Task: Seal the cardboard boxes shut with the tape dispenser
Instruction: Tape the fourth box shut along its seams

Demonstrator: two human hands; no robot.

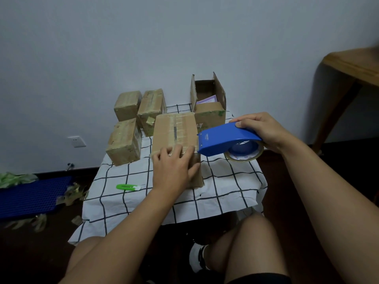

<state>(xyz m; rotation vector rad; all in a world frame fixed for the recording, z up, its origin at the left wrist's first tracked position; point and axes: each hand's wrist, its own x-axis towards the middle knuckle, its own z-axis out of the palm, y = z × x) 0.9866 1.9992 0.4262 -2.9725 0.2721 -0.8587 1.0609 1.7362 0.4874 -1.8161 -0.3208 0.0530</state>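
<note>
Both hands busy | left hand [174, 169] flat on box [174, 132] | right hand [264, 130] grips tape dispenser [223, 140], nose pointing left.

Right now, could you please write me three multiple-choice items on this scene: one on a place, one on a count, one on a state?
1. Where does the green cutter lie?
A. on the checked cloth, left of the left hand
B. inside the open box
C. on the wooden table

2. How many cardboard boxes show?
A. three
B. five
C. seven

3. How is the box at the back right?
A. taped shut
B. crushed flat
C. open, flaps up

Answers:
1 A, it lies on the cloth near the hand.
2 B, four closed and one open.
3 C, its flaps stand upright and paper shows inside.
</note>
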